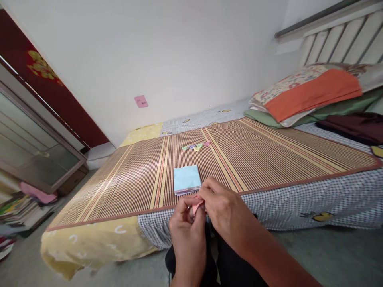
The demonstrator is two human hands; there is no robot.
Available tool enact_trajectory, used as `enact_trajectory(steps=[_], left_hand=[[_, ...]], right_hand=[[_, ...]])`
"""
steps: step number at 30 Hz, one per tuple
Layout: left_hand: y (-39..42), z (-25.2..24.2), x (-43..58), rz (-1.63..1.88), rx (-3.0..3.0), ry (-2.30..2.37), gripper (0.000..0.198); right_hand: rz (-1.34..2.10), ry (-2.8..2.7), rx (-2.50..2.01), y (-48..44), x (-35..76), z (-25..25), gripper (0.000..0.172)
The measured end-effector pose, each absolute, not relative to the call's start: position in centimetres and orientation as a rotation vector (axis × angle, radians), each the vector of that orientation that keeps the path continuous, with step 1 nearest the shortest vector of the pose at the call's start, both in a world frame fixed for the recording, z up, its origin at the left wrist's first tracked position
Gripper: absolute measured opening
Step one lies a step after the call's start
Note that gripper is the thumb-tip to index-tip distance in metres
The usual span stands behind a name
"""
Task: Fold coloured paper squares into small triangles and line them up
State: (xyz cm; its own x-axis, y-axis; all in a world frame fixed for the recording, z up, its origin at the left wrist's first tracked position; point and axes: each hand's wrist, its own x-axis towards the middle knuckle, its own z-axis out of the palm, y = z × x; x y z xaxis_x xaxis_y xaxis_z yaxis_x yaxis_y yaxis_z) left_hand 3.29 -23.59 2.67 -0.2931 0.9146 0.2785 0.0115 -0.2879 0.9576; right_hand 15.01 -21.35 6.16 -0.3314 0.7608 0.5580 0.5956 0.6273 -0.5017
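Observation:
Between my two hands is a small folded piece of pink paper [196, 208], held just in front of the bed's near edge. My left hand [188, 227] pinches it from the left, thumb and fingers closed. The fingertips of my right hand [223, 203] close on its right side and hide part of it. Just beyond my fingers a stack of square paper [187, 178] lies on the mat, light blue on top. Farther back sit several small folded paper pieces in a row, among them a yellow one [198, 147] and a pink one [207, 143].
A striped bamboo mat [125, 179] covers most of the bed. Pillows with an orange cover [317, 93] and dark folded cloth [353, 127] lie at the right. A pink note [141, 101] is on the white wall. Books [20, 215] are piled on the left.

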Motion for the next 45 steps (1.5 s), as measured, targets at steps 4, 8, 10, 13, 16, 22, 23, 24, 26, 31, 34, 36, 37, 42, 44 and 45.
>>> enact_trajectory(steps=[4,8,10,13,16,22,23,24,26,31,34,36,37,42,44,45], left_hand=[[-23.1,3.0,2.8,1.754,1.043,1.220,0.014],[-23.0,3.0,2.9,1.849,1.027,1.191,0.013],[-23.1,3.1,3.1,1.854,1.089,1.175,0.011],[-23.6,3.3,3.4,1.796,1.209,1.180,0.011],[-24.1,3.7,3.2,1.680,1.367,1.239,0.015],[-24.3,5.3,1.2,1.606,1.406,1.325,0.013],[-24.1,5.6,0.9,1.504,1.426,1.296,0.017],[-24.0,5.9,0.7,1.418,1.450,1.279,0.018],[-23.7,6.4,0.6,1.324,1.491,1.258,0.020],[-23.4,6.5,1.0,1.291,1.516,1.182,0.019],[-23.3,6.3,1.0,1.245,1.497,1.150,0.019],[-23.3,6.2,0.8,1.238,1.451,1.137,0.019],[-23.3,6.1,0.8,1.247,1.424,1.140,0.019],[-23.5,5.6,0.9,1.309,1.424,1.231,0.018],[-23.5,5.5,1.2,1.317,1.459,1.261,0.018],[-23.5,5.4,1.4,1.318,1.468,1.265,0.018]], right_hand=[[0.296,-1.751,-0.990,-21.3,14.6,5.3,0.013],[0.367,-1.594,-1.082,-21.8,13.9,4.4,0.011],[0.433,-1.644,-1.082,-21.8,13.8,4.2,0.005],[0.432,-1.659,-1.062,-21.4,14.1,4.4,0.019],[0.460,-1.709,-1.062,-20.8,15.1,4.9,0.018],[0.688,-1.834,-1.082,-20.7,16.9,6.3,0.019],[0.698,-1.851,-1.079,-20.8,17.1,6.5,0.018],[0.696,-1.868,-1.074,-20.9,17.1,6.6,0.018],[0.665,-1.895,-1.059,-21.2,17.0,6.7,0.018],[0.576,-1.915,-1.050,-21.4,16.3,6.3,0.020],[0.564,-1.935,-1.038,-21.4,15.9,6.1,0.020],[0.544,-1.939,-1.046,-21.5,15.7,5.9,0.020],[0.540,-1.934,-1.051,-21.5,15.6,5.8,0.019],[0.515,-1.899,-1.036,-21.6,15.3,5.3,0.017],[0.541,-1.875,-1.035,-21.5,15.4,5.2,0.018],[0.600,-1.852,-1.037,-21.4,15.5,5.3,0.018]])
